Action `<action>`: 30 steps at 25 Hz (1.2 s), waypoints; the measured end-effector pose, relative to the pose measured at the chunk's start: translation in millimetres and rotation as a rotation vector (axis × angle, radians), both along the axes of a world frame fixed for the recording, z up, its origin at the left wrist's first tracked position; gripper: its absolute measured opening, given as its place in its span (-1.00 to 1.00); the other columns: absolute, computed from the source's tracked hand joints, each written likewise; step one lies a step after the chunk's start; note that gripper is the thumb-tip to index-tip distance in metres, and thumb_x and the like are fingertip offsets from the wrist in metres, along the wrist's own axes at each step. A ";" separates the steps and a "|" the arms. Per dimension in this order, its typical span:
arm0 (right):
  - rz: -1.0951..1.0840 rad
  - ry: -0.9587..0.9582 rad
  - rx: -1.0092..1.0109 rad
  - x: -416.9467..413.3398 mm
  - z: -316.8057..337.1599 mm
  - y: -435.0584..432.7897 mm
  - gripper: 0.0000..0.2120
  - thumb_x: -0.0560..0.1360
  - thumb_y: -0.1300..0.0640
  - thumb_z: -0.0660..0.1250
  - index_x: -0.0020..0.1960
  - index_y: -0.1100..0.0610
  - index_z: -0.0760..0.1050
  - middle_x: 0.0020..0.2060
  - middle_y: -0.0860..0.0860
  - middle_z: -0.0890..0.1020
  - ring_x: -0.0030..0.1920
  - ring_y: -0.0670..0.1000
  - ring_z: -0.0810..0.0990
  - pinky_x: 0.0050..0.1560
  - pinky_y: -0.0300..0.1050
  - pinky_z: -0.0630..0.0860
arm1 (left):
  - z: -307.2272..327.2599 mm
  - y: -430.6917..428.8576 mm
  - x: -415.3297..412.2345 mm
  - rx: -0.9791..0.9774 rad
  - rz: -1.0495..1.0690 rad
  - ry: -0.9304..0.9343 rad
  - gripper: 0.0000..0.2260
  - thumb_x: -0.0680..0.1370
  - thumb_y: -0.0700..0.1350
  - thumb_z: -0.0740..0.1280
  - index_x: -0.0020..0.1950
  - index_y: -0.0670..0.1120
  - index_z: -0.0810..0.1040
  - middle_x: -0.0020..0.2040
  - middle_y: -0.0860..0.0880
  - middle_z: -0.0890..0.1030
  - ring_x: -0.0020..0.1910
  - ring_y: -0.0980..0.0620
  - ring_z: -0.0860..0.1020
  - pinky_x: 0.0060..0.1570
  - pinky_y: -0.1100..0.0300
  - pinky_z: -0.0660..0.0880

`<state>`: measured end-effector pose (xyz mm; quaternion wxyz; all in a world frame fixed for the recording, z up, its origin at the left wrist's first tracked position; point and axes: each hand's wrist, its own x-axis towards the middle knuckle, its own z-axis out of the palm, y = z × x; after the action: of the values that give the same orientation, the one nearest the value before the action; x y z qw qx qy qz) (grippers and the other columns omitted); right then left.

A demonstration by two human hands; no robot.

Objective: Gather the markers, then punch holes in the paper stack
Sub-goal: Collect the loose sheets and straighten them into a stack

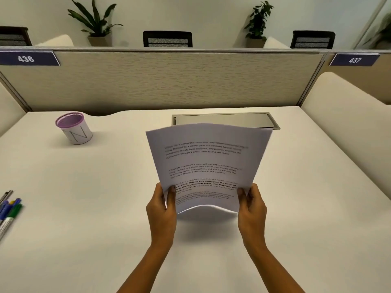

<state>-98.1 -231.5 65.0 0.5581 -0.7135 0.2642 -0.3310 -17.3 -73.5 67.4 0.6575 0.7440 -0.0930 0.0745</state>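
Paper stack [208, 166] is raised off the desk [84, 208], bowed, its lower corners pinched by my left hand [161, 210] and right hand [251, 210]. Printed paragraphs cover the top sheet (one begins "Village life is a peaceful"). Markers [10, 210] lie loose at the desk's left edge, well apart from the purple-rimmed cup [75, 129], whose inside I cannot see; it bears large letters. Signs on the partition read 436 [25, 58] and 437 [354, 60].

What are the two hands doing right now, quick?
Left hand: closed, holding the left side of the papers near their bottom edge.
Right hand: closed, holding the right side of the same papers.
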 end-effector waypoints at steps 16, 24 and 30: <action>0.185 0.077 -1.183 0.9 122.5 -21.5 -0.69 0.28 0.12 0.43 -0.03 0.26 0.61 -0.17 0.19 0.69 -0.25 0.15 0.64 -0.19 -0.09 0.60 | 72.8 40.0 33.7 0.172 -0.085 -0.505 -0.55 0.49 -0.02 0.35 0.35 -0.10 0.41 0.31 0.07 0.50 0.26 0.27 0.45 0.14 0.43 0.45; -0.013 0.008 -0.964 -11.7 113.6 -41.7 -0.79 0.51 0.14 0.32 0.06 0.25 0.57 -0.05 0.17 0.67 -0.11 0.15 0.64 -0.05 -0.15 0.54 | 62.3 56.5 28.7 -0.043 0.051 -0.308 -0.87 0.51 -0.16 0.37 -0.10 0.09 0.56 -0.21 0.33 0.64 -0.28 0.24 0.55 -0.31 0.47 0.47; 0.090 -0.050 -0.038 -20.4 78.4 -67.2 -0.73 0.35 0.01 0.43 0.01 0.04 0.54 -0.15 -0.11 0.68 -0.09 -0.09 0.65 -0.09 -0.43 0.53 | 54.7 65.5 30.4 -0.142 0.080 -0.201 -0.82 0.51 -0.30 0.35 -0.10 -0.01 0.58 -0.23 0.30 0.66 -0.31 0.30 0.55 -0.31 0.48 0.47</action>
<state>-118.5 -298.8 143.3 0.5654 -0.7264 0.2115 -0.3284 13.0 -8.0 122.1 0.6923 0.6876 -0.1232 0.1810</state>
